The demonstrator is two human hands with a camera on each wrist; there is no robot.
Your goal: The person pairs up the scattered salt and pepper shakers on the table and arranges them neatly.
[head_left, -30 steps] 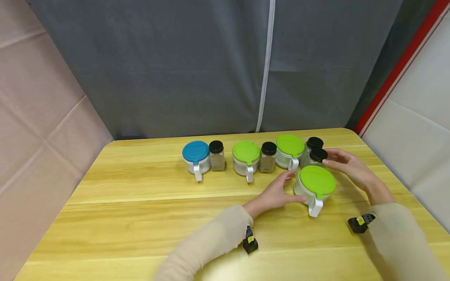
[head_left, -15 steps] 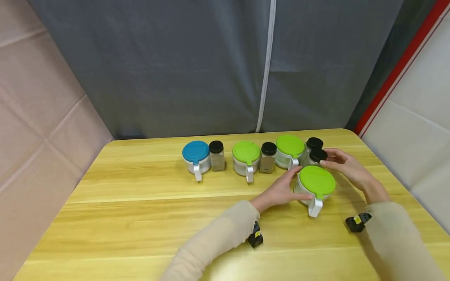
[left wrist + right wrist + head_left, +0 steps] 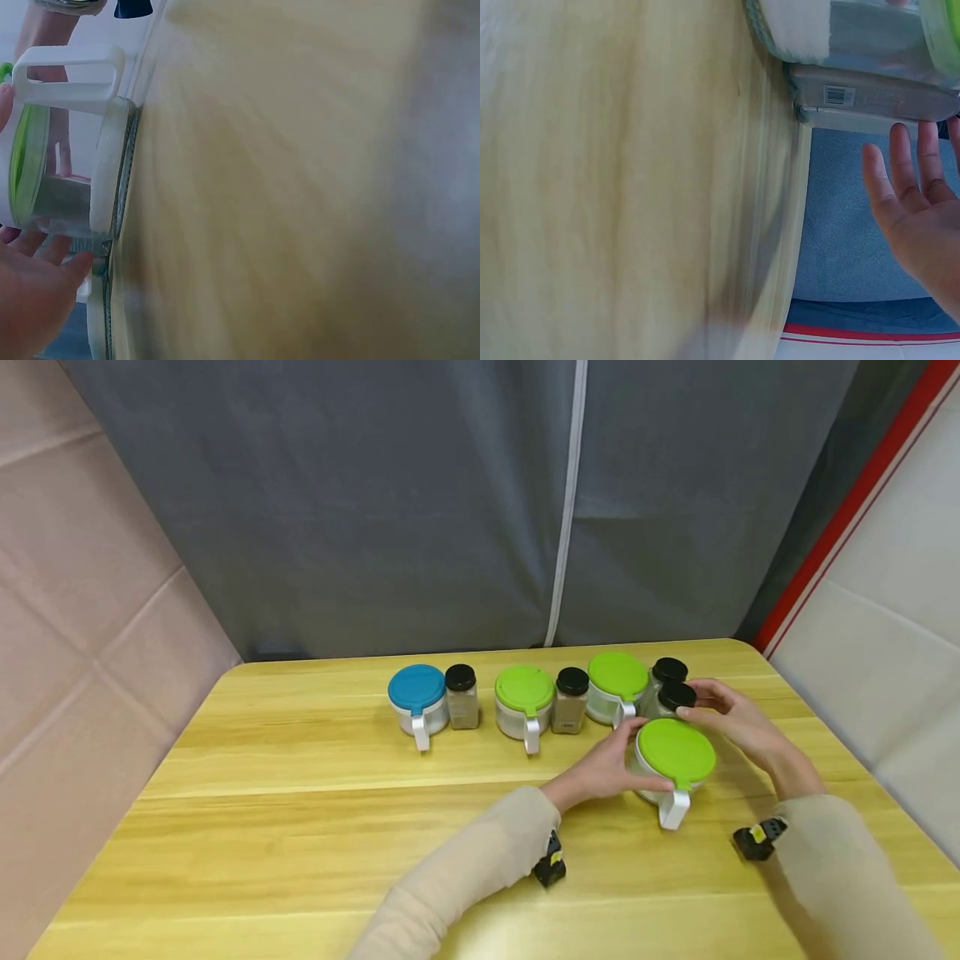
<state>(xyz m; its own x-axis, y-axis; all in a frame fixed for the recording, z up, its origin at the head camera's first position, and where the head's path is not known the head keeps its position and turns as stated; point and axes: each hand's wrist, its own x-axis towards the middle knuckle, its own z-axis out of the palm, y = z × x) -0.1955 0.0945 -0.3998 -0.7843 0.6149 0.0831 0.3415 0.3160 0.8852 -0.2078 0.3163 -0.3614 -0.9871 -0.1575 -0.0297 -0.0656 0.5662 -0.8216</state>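
Observation:
The left hand (image 3: 600, 772) holds the nearest green-lidded jar (image 3: 677, 752), thumb across its front by the white handle and fingers round its left and back side. In the left wrist view that hand (image 3: 34, 300) lies against the jar's clear wall (image 3: 64, 204). Just behind stands a clear jar with a black cap (image 3: 677, 695); the right hand (image 3: 750, 735) has its thumb and fingers about this cap. From the right wrist, the fingertips of the right hand (image 3: 930, 217) meet the side of the barcoded jar (image 3: 892, 101) near its top.
Along the back of the wooden table (image 3: 300, 827) stand a blue-lidded jar (image 3: 417, 687), two green-lidded jars (image 3: 524, 689) (image 3: 617, 675) and black-capped jars (image 3: 461, 677) (image 3: 572, 682) (image 3: 669, 670). A grey curtain (image 3: 375, 510) hangs behind; a white wall (image 3: 900, 652) is at right.
The left hand has moved right, and its thumb now lies across the front of the green-lidded jar. The right hand has shifted slightly left at the black cap. The jars stay where they were.

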